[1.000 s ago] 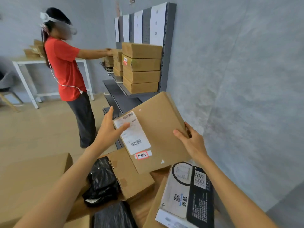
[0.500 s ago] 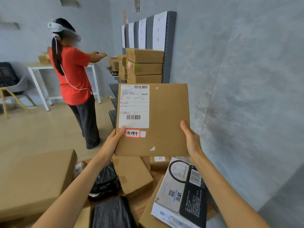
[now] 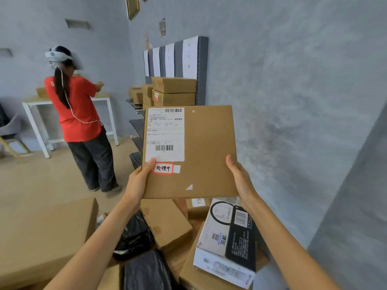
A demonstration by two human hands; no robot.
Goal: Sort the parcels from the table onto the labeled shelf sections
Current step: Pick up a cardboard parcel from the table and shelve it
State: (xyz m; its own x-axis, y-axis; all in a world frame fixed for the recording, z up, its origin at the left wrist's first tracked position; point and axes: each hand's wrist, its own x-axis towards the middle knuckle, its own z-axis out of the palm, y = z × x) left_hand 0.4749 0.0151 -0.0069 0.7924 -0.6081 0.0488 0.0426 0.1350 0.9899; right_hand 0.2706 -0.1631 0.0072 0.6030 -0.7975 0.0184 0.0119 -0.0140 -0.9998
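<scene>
A flat brown cardboard parcel [image 3: 206, 151] is held upright in front of me, above the table. It carries a white shipping label with barcodes and a small red-bordered sticker with handwritten characters. My left hand [image 3: 139, 180] grips its lower left edge, thumb on the front beside the sticker. My right hand [image 3: 239, 176] grips its lower right edge, thumb on the front. Behind it the grey shelf [image 3: 202, 70] stands against the wall, with white section labels above and stacked brown boxes [image 3: 173, 92] on it.
Below my arms the table holds a large flat box [image 3: 41, 235], a smaller brown box [image 3: 167, 222], black plastic bags [image 3: 134, 235] and a white and black printed box [image 3: 228, 237]. A person in a red shirt [image 3: 75, 109] stands by a white table [image 3: 37, 120].
The parcel went from tilted to upright and facing me, then rose a little with both hands. The person in red turned away from the shelf toward the white table.
</scene>
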